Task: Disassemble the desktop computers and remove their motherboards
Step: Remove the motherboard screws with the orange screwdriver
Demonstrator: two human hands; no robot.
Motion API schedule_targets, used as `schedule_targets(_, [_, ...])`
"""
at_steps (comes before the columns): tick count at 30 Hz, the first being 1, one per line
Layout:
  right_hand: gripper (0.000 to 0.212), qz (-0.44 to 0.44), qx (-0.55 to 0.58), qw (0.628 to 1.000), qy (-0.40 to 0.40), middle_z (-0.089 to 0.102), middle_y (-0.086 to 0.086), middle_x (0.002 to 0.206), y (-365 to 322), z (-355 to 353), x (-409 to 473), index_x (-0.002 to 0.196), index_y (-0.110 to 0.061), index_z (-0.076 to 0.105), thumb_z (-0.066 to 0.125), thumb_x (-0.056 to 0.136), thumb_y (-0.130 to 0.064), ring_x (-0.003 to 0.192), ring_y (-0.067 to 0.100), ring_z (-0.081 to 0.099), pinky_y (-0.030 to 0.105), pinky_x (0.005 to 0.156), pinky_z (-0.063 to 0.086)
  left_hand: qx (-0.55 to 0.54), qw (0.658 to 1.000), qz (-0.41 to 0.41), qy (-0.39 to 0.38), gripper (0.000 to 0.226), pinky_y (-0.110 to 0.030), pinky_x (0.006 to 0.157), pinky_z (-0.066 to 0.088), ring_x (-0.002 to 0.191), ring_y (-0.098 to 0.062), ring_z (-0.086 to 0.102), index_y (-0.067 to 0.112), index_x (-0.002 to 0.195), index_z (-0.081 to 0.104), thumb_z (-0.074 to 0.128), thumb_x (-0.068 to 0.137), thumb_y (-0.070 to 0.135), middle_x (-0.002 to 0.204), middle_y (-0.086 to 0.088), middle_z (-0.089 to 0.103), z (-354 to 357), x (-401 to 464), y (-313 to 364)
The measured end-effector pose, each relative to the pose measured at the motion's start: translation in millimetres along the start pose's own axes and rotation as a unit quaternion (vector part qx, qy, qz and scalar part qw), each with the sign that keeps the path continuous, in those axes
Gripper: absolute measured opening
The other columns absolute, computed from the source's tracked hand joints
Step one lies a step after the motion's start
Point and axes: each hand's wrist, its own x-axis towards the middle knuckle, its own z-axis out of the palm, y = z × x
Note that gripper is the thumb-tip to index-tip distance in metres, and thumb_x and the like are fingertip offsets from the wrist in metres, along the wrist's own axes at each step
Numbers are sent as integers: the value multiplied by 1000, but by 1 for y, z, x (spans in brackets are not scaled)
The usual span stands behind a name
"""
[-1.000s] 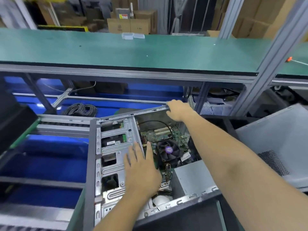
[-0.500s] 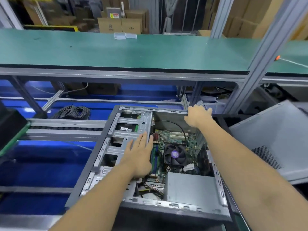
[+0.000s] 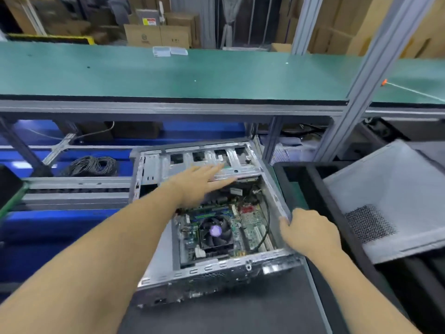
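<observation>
Motherboard (image 3: 240, 225) lies inside the open case (image 3: 272, 189), which has turned since a second ago. Right hand (image 3: 310, 233) grips the wall at 3 o'clock; left hand (image 3: 199, 183), fingers straight, presses the drive cage (image 3: 216, 156) at 12. Unplugging comes next, I think.

The computer case (image 3: 154, 165) is bare sheet metal, dull grey with stamped slots. The motherboard (image 3: 250, 225) is green circuit laminate; its fan (image 3: 215, 233) is black plastic. The side panel (image 3: 385, 194) is matt grey metal with a perforated patch. The surface (image 3: 240, 314) carries a dark matt mat. Cardboard boxes (image 3: 156, 34) are plain brown.
</observation>
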Motion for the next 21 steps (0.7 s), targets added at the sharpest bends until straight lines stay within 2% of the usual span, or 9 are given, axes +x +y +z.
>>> schedule_targets(2, [40,6,68,996,-61,65,8,106,-5,-6,11,104,-19,51,40,95,-57,87,31,61,36,69,45,-94,992,-39,72,83,-44,124,13,154,-21,-1,42,154,-18,39,99,15,167,0,-12,-9,1,19])
schedule_targets(4, [51,-3,87,995,-56,62,14,116,-17,-6,28,128,-15,40,38,99,-57,94,35,60,38,70,44,-123,981,-106,107,69,-45,124,10,154,-23,4,31,160,0,36,101,27,168,-4,0,-13,-3,30])
schedule_targets(7, [41,-20,76,997,-3,63,19,111,-40,6,38,132,-8,34,38,105,-38,78,33,52,38,62,39,-150,948,-264,96,66,-47,124,8,154,-28,4,26,160,7,36,101,36,168,-7,5,-1,-29,30])
schedule_targets(9, [34,-17,29,999,22,64,19,107,-43,17,37,132,-4,34,42,101,-15,81,35,58,36,60,38,-166,912,-364,84,66,-51,122,11,152,-34,6,25,160,8,35,102,42,167,-12,6,15,-53,26])
schedule_targets(11, [30,-10,0,1000,29,65,19,104,-38,22,33,124,-3,37,44,95,-5,87,37,64,36,58,38,-175,887,-420,82,65,-56,119,15,150,-37,10,27,159,13,36,101,45,165,-15,11,30,-71,30])
schedule_targets(13, [27,-3,-1,999,41,66,18,102,-35,22,27,121,-3,39,45,95,-5,87,37,65,35,58,39,-189,878,-431,89,63,-59,118,13,149,-36,11,28,158,17,35,100,47,164,-11,15,38,-76,36])
schedule_targets(17, [23,29,23,998,45,65,19,101,-23,24,7,121,-4,40,44,100,-11,77,35,54,36,60,39,-198,898,-382,94,58,-63,119,1,150,-26,21,32,156,22,28,99,43,166,-2,19,45,-72,54])
schedule_targets(19, [22,43,29,997,51,65,20,100,-20,23,-1,121,-4,40,41,102,-17,74,33,48,36,60,39,-207,897,-373,115,55,-62,120,1,148,-23,26,28,152,32,30,99,39,162,-1,28,43,-74,56])
schedule_targets(21, [31,49,33,997,50,64,21,103,-23,20,-5,125,-4,40,39,105,-27,76,34,50,37,60,39,-219,891,-373,137,48,-60,120,5,142,-22,34,25,144,43,33,98,37,154,0,40,40,-78,57])
